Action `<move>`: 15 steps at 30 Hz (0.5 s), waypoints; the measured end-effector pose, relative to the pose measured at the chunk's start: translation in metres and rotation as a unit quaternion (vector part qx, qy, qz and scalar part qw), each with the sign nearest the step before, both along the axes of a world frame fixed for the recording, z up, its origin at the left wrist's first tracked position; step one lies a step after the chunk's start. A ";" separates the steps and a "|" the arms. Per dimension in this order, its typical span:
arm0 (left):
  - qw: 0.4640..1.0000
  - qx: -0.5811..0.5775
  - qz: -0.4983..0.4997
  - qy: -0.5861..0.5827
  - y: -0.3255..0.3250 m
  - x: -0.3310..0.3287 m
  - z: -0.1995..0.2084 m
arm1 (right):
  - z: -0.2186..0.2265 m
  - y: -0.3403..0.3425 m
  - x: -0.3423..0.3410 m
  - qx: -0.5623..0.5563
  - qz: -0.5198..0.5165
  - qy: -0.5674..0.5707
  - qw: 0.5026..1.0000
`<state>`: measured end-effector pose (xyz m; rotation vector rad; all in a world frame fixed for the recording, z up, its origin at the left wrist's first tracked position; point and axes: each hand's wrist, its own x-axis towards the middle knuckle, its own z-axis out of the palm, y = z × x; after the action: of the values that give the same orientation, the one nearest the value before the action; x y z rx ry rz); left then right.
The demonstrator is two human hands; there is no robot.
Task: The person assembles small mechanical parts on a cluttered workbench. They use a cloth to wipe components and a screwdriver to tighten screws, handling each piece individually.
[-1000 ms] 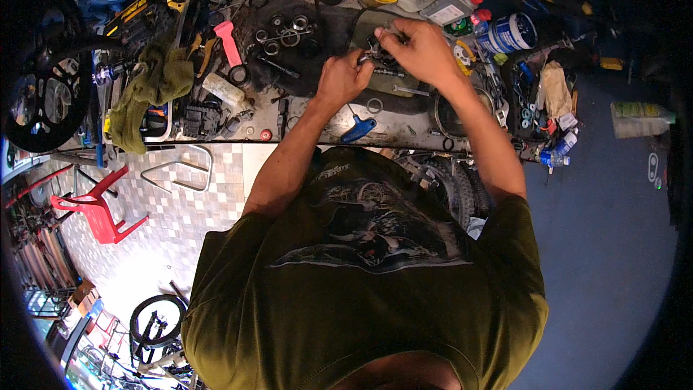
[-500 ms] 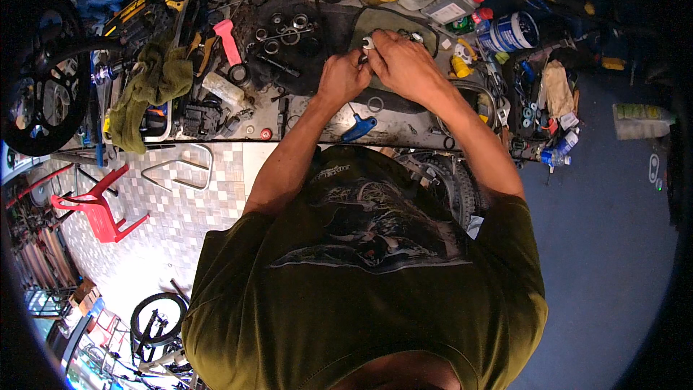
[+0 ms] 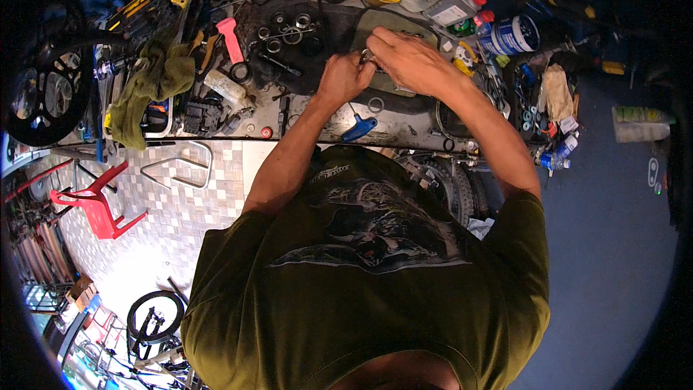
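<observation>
Left hand [image 3: 345, 79] gripping small metal part [image 3: 366, 55], which is sitting at its one o'clock. Right hand [image 3: 408, 63] holding fingers curled at part's three o'clock; grip hidden, cannot tell. From hands: blue-handled tool [image 3: 359, 128] lying on table [image 3: 395, 124] at six, metal rings [image 3: 291, 34] resting at ten, pink handle [image 3: 229, 37] at nine.

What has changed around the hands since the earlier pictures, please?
The right hand has moved toward the person and slightly left, closing in beside the left hand; what it holds is hidden. The left hand, blue-handled tool and pink-handled tool stayed put.
</observation>
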<state>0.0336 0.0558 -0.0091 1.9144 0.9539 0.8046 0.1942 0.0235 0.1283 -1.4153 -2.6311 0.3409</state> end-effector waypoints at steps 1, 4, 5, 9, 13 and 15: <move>1.000 0.001 0.001 0.003 0.000 0.000 -0.001 | 0.000 0.001 0.001 0.006 0.009 0.008 1.000; 1.000 -0.003 0.008 -0.004 0.001 0.000 0.000 | -0.002 0.003 0.003 0.010 0.014 0.041 0.999; 1.000 -0.008 0.013 -0.016 0.000 0.000 0.002 | -0.003 0.003 0.003 0.003 0.001 0.057 0.998; 0.998 -0.010 0.021 -0.053 0.000 0.000 0.002 | -0.008 -0.001 0.006 -0.037 -0.127 0.141 0.981; 0.998 -0.024 0.015 -0.055 -0.003 -0.002 0.006 | -0.017 -0.010 0.002 -0.015 -0.181 0.208 0.961; 0.998 0.005 0.016 -0.059 -0.003 -0.003 0.000 | -0.025 -0.013 -0.005 -0.031 -0.185 0.203 0.961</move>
<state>0.0309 0.0532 -0.0088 1.8431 0.9113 0.9317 0.1890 0.0103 0.1033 -1.6119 -2.0029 0.5965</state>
